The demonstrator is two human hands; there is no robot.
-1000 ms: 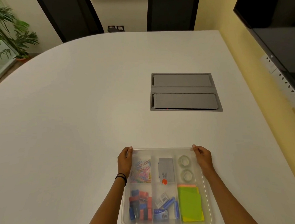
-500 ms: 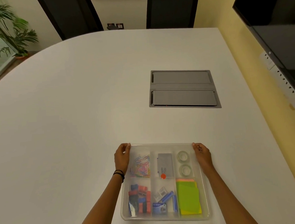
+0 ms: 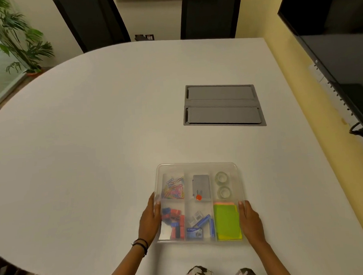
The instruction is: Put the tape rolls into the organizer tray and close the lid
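While the tape rolls (image 3: 225,178) sit far right in the tray (image 3: 201,241), lid (image 3: 198,167) on, left hand (image 3: 150,218) and right hand (image 3: 250,220) each grip a side edge.

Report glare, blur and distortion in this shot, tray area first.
Head view: glare patch in the near-left compartment of the organizer tray; head view: tape rolls look hazy, print on the grey box beside them too soft to read; head view: the wide lens bends the edge of the table, shadows faint.
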